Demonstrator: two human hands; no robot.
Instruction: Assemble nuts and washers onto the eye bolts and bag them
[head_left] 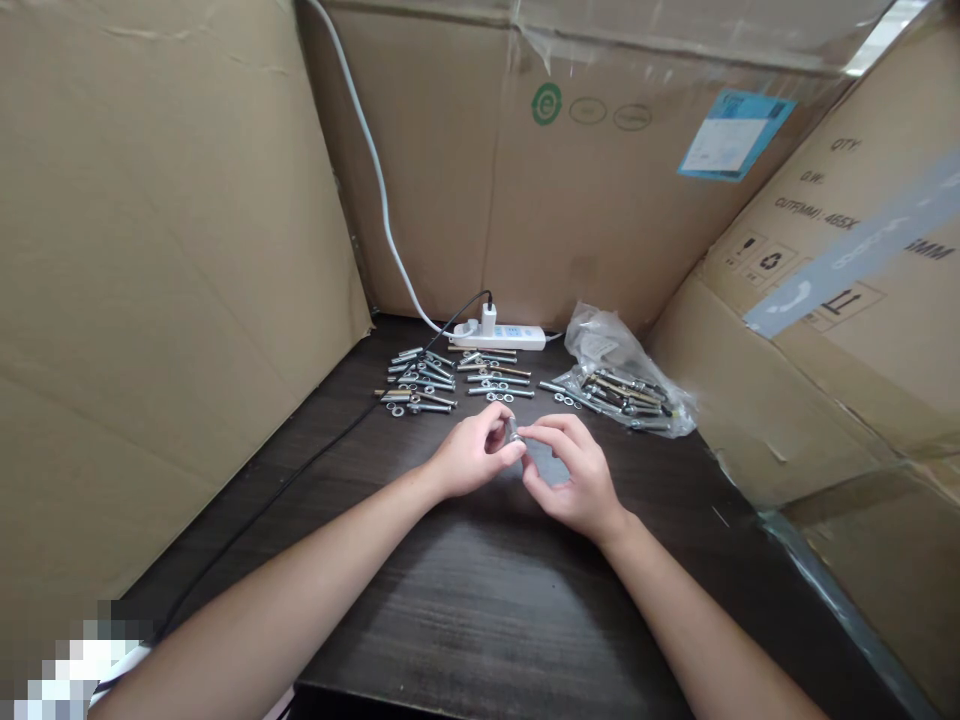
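Observation:
Both my hands meet over the middle of the dark wooden table. My left hand is curled, its fingertips pinching a small metal bolt. My right hand is closed in a pinch too, thumb and forefinger touching the same bolt from the right. Beyond my hands lie several loose bolts, sleeves and washers spread in rows on the table.
A clear plastic bag with more bolts lies at the back right. A white power strip with a plugged charger and cables sits by the back wall. Cardboard walls enclose the table on three sides.

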